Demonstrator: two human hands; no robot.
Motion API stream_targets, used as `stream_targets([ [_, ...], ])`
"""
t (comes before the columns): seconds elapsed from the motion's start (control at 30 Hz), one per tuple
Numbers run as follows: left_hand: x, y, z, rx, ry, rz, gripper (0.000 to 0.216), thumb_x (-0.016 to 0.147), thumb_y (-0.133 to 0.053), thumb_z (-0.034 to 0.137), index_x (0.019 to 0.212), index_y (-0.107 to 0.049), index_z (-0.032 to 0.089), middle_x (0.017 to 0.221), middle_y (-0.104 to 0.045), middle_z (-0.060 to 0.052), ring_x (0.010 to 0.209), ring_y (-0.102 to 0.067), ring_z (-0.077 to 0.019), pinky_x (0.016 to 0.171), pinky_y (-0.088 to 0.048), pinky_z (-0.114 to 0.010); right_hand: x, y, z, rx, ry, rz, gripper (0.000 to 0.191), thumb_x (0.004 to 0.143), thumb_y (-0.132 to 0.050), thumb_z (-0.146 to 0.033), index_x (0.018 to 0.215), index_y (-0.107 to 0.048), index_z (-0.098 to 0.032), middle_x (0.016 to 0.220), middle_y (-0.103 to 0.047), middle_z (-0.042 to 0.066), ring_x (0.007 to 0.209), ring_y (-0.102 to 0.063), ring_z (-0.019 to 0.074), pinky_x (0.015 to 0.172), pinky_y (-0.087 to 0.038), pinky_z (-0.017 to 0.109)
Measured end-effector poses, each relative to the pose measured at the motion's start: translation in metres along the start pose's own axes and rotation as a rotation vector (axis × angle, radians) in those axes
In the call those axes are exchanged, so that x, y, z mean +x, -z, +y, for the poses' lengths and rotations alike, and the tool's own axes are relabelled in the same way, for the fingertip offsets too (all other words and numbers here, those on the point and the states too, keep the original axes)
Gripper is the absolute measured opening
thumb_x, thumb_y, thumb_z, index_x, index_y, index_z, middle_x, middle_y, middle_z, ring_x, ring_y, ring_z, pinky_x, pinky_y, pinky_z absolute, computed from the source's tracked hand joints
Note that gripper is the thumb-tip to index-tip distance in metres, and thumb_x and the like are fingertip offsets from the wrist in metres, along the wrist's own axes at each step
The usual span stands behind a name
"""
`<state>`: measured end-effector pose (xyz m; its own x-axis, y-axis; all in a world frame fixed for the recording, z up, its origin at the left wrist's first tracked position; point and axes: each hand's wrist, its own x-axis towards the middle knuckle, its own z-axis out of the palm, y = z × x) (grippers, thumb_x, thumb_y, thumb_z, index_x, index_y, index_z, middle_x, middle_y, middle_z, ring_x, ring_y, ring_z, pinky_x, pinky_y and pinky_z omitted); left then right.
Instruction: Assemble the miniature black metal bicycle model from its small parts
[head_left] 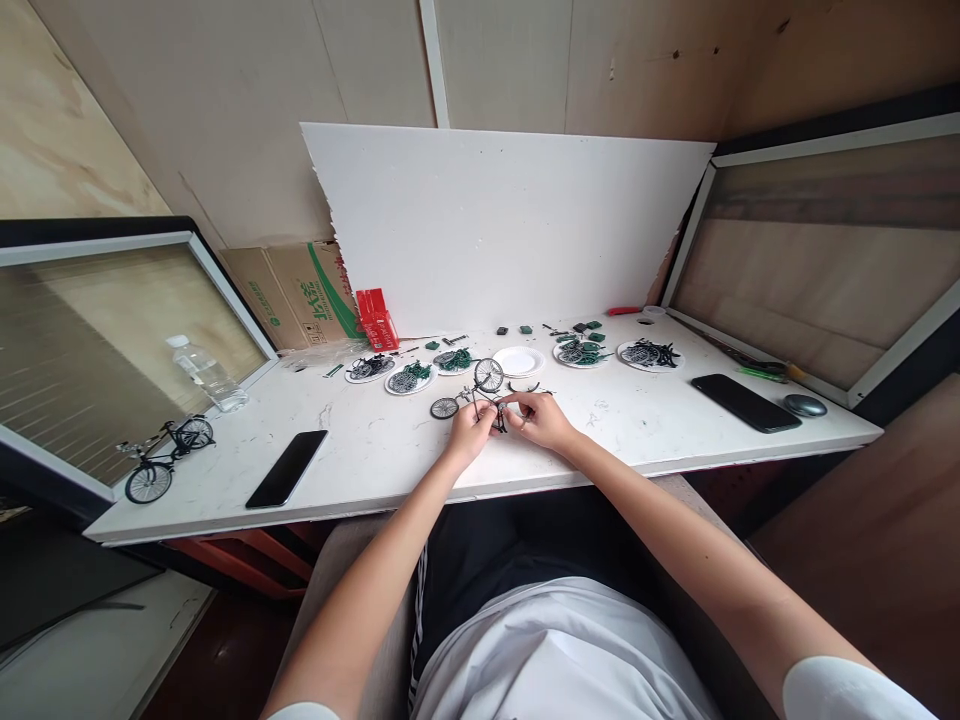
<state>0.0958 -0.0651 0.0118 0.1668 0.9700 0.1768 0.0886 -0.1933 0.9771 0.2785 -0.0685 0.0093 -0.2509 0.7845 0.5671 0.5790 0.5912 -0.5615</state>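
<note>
Near the table's front edge, my left hand (469, 430) is closed around the frame of a small black model bicycle (487, 377). One spoked wheel of it stands up above my fingers, and a second wheel (444, 408) shows to the left, low over the tabletop. My right hand (541, 420) pinches at the near end of the same bicycle, thumb and forefinger together around a small dark part. My fingers hide most of that end. Just behind my right hand lie thin black curved pieces (523, 387).
Behind my hands stand a white plate (519, 361) and several plates of black and green parts, among them one plate (651, 368). A finished-looking model bicycle (171, 450), a phone (287, 468) and a bottle (208, 372) are left; another phone (745, 402) and a mouse (805, 405) right.
</note>
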Motion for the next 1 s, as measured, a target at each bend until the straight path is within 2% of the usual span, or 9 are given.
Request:
stream_targets([
  [0.13,0.000,0.000,0.000,0.008,-0.024,-0.003,0.019,0.086,-0.066,0.036,0.084,-0.067,0.017,0.082,-0.071,-0.005,0.066,-0.067,-0.0169,0.063,-0.055,-0.027,0.000,0.000,0.000,-0.002,0.006,-0.006,0.035,0.093,-0.056,-0.038,0.113,-0.078,-0.018,0.061,-0.060,0.000,0.053,-0.045,0.0126,0.058,-0.034,0.025],
  [0.4,0.000,-0.001,-0.001,0.024,-0.057,0.000,0.019,0.087,-0.065,0.036,0.083,-0.067,0.017,0.085,-0.072,-0.007,0.077,-0.069,-0.0196,0.066,-0.057,-0.028,0.000,0.000,0.000,-0.029,-0.010,-0.015,0.036,0.091,-0.057,-0.038,0.113,-0.077,-0.018,0.059,-0.059,0.000,0.054,-0.046,0.0137,0.058,-0.033,0.026],
  [0.67,0.002,-0.001,-0.009,0.053,-0.100,0.007,0.024,0.087,-0.065,0.038,0.092,-0.069,0.015,0.096,-0.074,-0.009,0.074,-0.068,-0.0178,0.066,-0.058,-0.028,0.000,0.000,0.001,-0.016,0.012,0.000,0.035,0.092,-0.056,-0.037,0.110,-0.077,-0.016,0.058,-0.057,-0.001,0.054,-0.045,0.0131,0.057,-0.034,0.025],
  [1.0,0.005,0.000,-0.016,0.095,-0.139,-0.002,0.024,0.088,-0.064,0.038,0.092,-0.069,0.015,0.092,-0.073,-0.008,0.071,-0.068,-0.0173,0.065,-0.059,-0.029,0.000,-0.001,0.002,-0.021,0.009,0.003,0.032,0.091,-0.054,-0.033,0.105,-0.076,-0.016,0.057,-0.055,-0.002,0.051,-0.043,0.0130,0.056,-0.032,0.025],
])
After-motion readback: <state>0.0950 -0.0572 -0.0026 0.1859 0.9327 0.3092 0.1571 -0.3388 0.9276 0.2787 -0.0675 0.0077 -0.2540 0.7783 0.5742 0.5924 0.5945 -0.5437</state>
